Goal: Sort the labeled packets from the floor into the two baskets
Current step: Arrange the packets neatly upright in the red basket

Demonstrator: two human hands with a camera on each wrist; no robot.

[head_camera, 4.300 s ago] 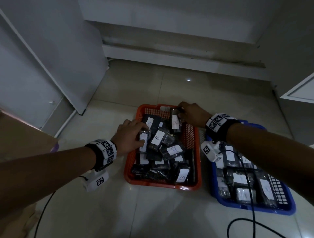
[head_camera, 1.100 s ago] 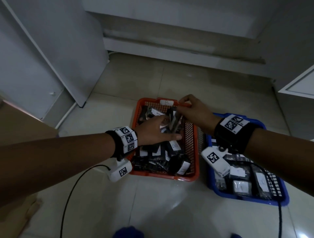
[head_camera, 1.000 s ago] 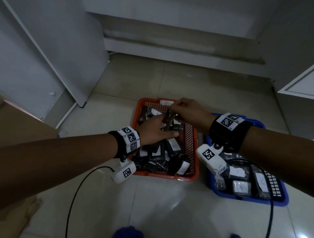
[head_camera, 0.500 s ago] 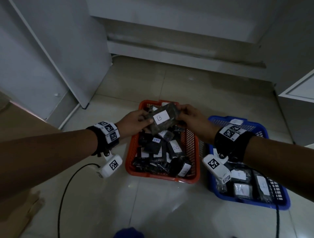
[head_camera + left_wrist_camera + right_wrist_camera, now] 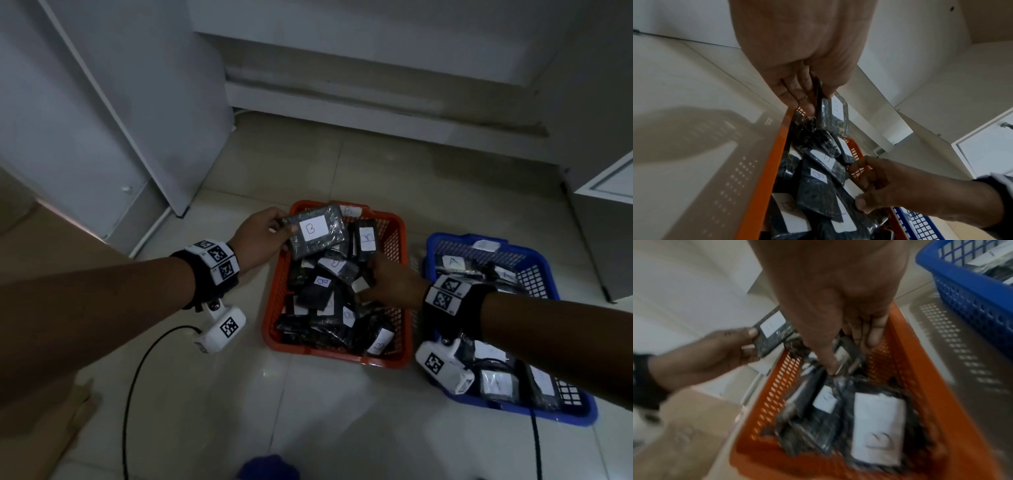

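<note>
While the left hand [image 5: 261, 232] pinches one B packet [image 5: 317, 231], the right hand [image 5: 394, 282] pinches another in one of two baskets [image 5: 397, 359].

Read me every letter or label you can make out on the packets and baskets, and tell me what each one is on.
"B": white label on the dark plastic packet gripped in the left hand.
"B": label on the upright dark packet in the orange plastic basket; several other packets there also read "B".
"A": label on a packet in the blue plastic basket.
White tags on both baskets' far rims, remaining labels: too blurred.
Wristband squares: coded patterns, no words.
</note>
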